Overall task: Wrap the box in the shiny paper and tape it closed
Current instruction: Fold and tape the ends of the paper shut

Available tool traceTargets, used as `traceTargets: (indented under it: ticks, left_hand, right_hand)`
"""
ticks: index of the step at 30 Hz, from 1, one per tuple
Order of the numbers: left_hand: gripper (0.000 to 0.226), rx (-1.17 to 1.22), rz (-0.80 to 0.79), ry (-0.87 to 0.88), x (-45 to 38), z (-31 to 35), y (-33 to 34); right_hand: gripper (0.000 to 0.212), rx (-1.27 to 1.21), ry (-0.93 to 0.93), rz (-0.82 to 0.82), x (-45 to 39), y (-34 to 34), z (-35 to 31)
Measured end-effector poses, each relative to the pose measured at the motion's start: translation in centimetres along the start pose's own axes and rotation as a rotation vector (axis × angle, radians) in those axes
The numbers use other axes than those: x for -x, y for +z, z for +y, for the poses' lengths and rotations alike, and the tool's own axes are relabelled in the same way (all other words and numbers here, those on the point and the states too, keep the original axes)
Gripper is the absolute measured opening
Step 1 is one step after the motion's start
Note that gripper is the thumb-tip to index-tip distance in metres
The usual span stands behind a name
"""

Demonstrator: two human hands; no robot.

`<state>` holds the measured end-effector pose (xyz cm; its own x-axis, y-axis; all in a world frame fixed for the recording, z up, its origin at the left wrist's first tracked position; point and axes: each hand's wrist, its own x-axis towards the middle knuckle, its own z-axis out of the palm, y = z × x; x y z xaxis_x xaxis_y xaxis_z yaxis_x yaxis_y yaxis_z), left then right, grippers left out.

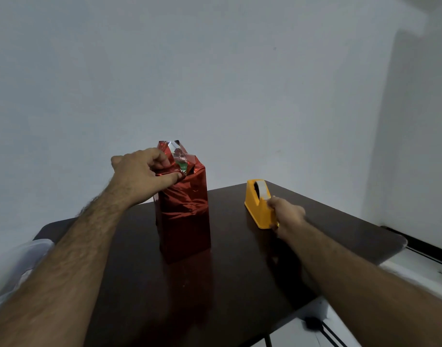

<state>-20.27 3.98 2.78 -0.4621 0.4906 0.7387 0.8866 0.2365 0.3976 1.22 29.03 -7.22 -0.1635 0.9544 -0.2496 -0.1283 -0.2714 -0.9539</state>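
The box [183, 211] stands upright near the middle of the dark worktop [240, 284], its sides covered in red shiny paper [187, 194]; the box itself is hidden. The left hand [142, 174] pinches a folded flap at the open, crumpled top, fingers closed on the paper. The right hand [286, 214] rests at the near end of the yellow dispenser [258, 204] (well right of the box); its fingers are hidden, so their grip cannot be told.

Dark brown table [240, 284] stood against pale wall [214, 71]; white cloth [22, 261] lay at its left edge.
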Motion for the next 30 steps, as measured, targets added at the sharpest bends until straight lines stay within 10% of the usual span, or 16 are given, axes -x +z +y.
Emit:
traceTargets:
  ticks: [24,30]
  left_hand:
    - [0.046,0.04,0.022,-0.013,0.1,-0.2,0.5]
    - [0.045,0.052,0.008,-0.024,0.2,0.1,0.4]
  right_hand:
    - [0.035,0.089,-0.122,0.096,-0.9,0.4,3.0]
    - [0.02,0.234,-0.404,-0.034,0.2,-0.2,4.8]
